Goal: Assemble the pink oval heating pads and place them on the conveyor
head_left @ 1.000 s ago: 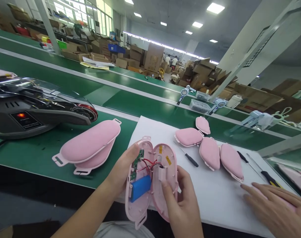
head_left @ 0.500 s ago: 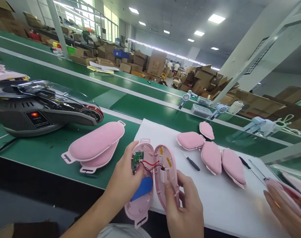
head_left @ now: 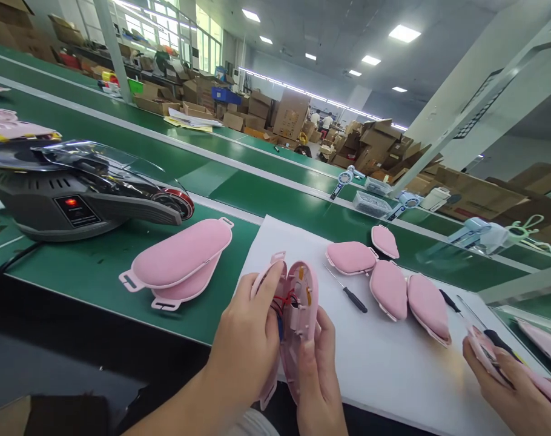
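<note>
My left hand [head_left: 246,339] grips the left half of a pink plastic casing [head_left: 269,390], its fingers over the outer rim. My right hand [head_left: 318,369] grips the right casing half [head_left: 310,303], thumb on its lower edge. The two halves stand tilted toward each other like a partly closed book. Red and black wires [head_left: 284,300] run between them, and orange tape strips stick to the inside of the right half. A sliver of a blue block [head_left: 280,329] shows in the left half. The green circuit board is hidden behind my left hand.
Left lie two stacked pink padded casings [head_left: 180,254] beside a dark machine [head_left: 75,206] with a red light. On the white sheet [head_left: 379,369] are several pink casings [head_left: 389,290] and a screwdriver [head_left: 355,300]. At right, another person's hand [head_left: 511,381] holds a pink casing.
The two casing halves have swung closer together, from lying open to a narrow gap. My left hand has turned over its half, covering the circuit board. The other person's hand has shifted.
</note>
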Available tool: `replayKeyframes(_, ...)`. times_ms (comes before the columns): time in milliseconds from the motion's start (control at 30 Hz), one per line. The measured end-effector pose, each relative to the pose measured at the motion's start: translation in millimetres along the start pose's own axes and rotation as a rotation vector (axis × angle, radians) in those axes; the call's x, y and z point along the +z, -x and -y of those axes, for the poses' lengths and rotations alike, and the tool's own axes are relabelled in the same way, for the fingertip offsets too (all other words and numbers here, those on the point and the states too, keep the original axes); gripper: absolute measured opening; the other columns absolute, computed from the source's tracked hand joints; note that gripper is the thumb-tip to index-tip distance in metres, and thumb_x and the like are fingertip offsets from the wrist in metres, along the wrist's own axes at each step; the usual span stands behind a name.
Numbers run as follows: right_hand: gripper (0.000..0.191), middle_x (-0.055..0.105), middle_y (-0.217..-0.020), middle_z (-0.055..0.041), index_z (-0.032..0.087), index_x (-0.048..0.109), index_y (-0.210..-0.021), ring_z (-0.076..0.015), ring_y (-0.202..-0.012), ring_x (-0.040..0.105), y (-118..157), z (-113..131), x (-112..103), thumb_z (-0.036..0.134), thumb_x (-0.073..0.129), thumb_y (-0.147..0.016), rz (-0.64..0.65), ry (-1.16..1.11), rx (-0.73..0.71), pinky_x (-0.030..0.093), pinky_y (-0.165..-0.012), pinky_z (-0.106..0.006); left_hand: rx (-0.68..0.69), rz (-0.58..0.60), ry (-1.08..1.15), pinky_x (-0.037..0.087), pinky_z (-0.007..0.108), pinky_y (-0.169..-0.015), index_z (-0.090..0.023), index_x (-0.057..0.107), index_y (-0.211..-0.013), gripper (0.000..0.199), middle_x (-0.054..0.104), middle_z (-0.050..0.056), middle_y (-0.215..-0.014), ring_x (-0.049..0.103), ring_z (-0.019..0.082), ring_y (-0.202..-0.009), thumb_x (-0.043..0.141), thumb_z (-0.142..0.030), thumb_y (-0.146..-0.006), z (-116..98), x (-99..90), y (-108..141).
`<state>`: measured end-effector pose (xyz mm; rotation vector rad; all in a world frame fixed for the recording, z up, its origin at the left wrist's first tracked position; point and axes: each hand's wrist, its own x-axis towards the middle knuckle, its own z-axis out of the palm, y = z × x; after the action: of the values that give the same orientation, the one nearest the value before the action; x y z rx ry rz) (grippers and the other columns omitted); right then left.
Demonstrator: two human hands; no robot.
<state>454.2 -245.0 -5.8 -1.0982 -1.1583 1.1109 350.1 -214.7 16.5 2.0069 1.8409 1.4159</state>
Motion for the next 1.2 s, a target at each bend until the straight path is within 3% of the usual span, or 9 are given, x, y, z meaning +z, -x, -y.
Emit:
replayKeyframes(100, 0.050, 0.044, -0.142, -0.0042, 0.032, 0.038, -0.136, -0.0233, -0.129, 0.044, 1.2, -10.3, -3.9, 0.056, 0.045, -0.092, 0.026, -0.074, 0.012, 0.033, -0.109, -0.040, 0.002, 0.026, -0.075, 0.055, 0.029, -0.066, -0.027, 0.052, -0.130, 0.058, 0.061, 0.006, -0.100, 0.064, 0.019, -0.080, 0.044, -0.002, -0.079, 1.9, -4.1, -1.8)
replayKeyframes(200, 0.053, 0.052, -0.134, -0.0042, 0.033, 0.047, -0.129, -0.0242, -0.124, 0.050, -0.1, -17.1, -8.4, 0.057, 0.061, -0.083, 0.048, -0.135, -0.001, 0.042, -0.101, -0.038, -0.008, 0.077, -0.146, 0.055, 0.035, -0.065, -0.028, 0.056, -0.128, 0.057, 0.060, 0.006, -0.090, 0.062, 0.022, -0.076, 0.047, -0.003, -0.077, 5.3, -9.3, -4.8)
replayKeyframes(333, 0.056, 0.062, -0.122, -0.0027, 0.034, 0.057, -0.120, -0.0238, -0.114, 0.057, -2.4, -20.8, -6.6, 0.060, 0.071, -0.072, 0.062, -0.234, -0.044, 0.048, -0.094, -0.036, -0.081, 0.129, -0.149, 0.052, 0.031, -0.059, -0.028, 0.063, -0.118, 0.049, 0.057, 0.004, -0.085, 0.060, 0.020, -0.067, 0.046, -0.002, -0.079, 6.8, -12.4, -8.6)
replayKeyframes(533, 0.054, 0.059, -0.131, -0.0041, 0.031, 0.060, -0.121, -0.0242, -0.118, 0.056, -2.5, -22.8, -2.1, 0.051, 0.075, -0.073, -0.022, -0.174, 0.066, 0.047, -0.096, -0.033, -0.137, 0.149, -0.128, 0.050, 0.030, -0.059, -0.025, 0.067, -0.101, 0.036, 0.056, 0.004, -0.082, 0.058, 0.020, -0.069, 0.042, -0.005, -0.083, 1.7, -10.7, -6.5)
replayKeyframes(667, 0.057, 0.056, -0.135, -0.0052, 0.027, 0.061, -0.122, -0.0266, -0.127, 0.048, -5.3, -18.7, -6.0, 0.055, 0.072, -0.073, 0.003, -0.110, 0.104, 0.038, -0.107, -0.038, -0.136, 0.095, -0.093, 0.052, 0.031, -0.062, -0.024, 0.061, -0.117, 0.044, 0.057, 0.005, -0.086, 0.059, 0.020, -0.071, 0.040, -0.004, -0.083, 4.3, -7.3, -2.8)
replayKeyframes(833, 0.058, 0.061, -0.129, -0.0060, 0.027, 0.062, -0.122, -0.0257, -0.123, 0.053, -12.5, -4.8, -9.9, 0.051, 0.076, -0.070, 0.114, -0.061, 0.134, 0.045, -0.102, -0.034, -0.128, -0.017, -0.023, 0.053, 0.033, -0.064, -0.024, 0.041, -0.136, 0.056, 0.062, 0.004, -0.088, 0.062, 0.020, -0.072, 0.041, -0.006, -0.083, 7.5, -3.6, 1.5)
replayKeyframes(967, 0.058, 0.062, -0.127, -0.0065, 0.027, 0.063, -0.121, -0.0290, -0.123, 0.053, -16.8, -4.3, -17.1, 0.049, 0.077, -0.069, 0.133, -0.097, 0.127, 0.047, -0.099, -0.038, -0.159, -0.039, 0.204, 0.050, 0.035, -0.086, -0.018, 0.039, -0.137, 0.056, 0.061, 0.009, -0.113, 0.060, 0.023, -0.103, 0.046, -0.013, -0.081, 9.0, -6.6, -3.2)
replayKeyframes(1100, 0.054, 0.064, -0.125, -0.0077, 0.025, 0.062, -0.125, -0.0311, -0.121, 0.054, -22.2, -12.2, -29.3, 0.048, 0.071, -0.077, 0.190, -0.074, 0.074, 0.050, -0.096, -0.042, -0.272, 0.119, 0.586, 0.047, 0.033, -0.085, -0.024, 0.057, -0.118, 0.043, 0.059, 0.003, -0.097, 0.059, 0.019, -0.092, 0.048, -0.014, -0.077, 15.6, -9.0, -11.6)
replayKeyframes(1200, 0.054, 0.058, -0.132, -0.0075, 0.025, 0.055, -0.132, -0.0296, -0.124, 0.052, -26.6, -12.2, -32.6, 0.046, 0.065, -0.083, 0.295, -0.040, 0.059, 0.049, -0.098, -0.041, -0.465, 0.198, 0.984, 0.046, 0.031, -0.079, -0.024, 0.052, -0.121, 0.052, 0.060, 0.002, -0.101, 0.059, 0.019, -0.088, 0.053, -0.015, -0.070, 22.9, -4.5, -13.0)
